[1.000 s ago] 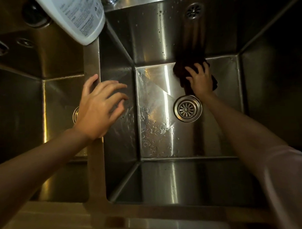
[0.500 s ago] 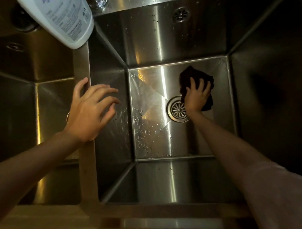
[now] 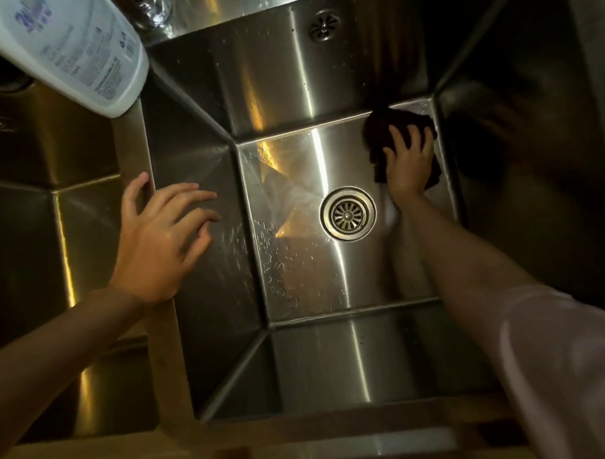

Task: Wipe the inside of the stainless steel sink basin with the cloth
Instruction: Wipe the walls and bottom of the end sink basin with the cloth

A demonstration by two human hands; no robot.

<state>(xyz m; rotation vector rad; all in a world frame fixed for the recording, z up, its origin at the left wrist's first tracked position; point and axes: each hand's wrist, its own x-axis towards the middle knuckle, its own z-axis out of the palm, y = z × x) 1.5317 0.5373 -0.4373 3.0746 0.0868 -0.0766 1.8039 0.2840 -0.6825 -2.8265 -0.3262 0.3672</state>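
I look straight down into the right stainless steel sink basin (image 3: 295,270), its floor wet with droplets at the left. A dark cloth (image 3: 381,128) lies on the floor in the far right corner. My right hand (image 3: 408,163) presses flat on the cloth with fingers spread, just right of the round drain strainer (image 3: 348,214). My left hand (image 3: 160,234) rests on the divider (image 3: 133,149) between the two basins, fingers loosely spread and holding nothing.
A white plastic bottle (image 3: 68,48) with a printed label juts in at the top left, over the divider. A second basin (image 3: 53,217) lies to the left. An overflow grille (image 3: 325,25) sits high on the back wall. The counter edge (image 3: 301,445) runs along the bottom.
My right hand has slid the cloth from beside the drain out to the far right corner of the basin floor. My left hand has stayed on the divider.
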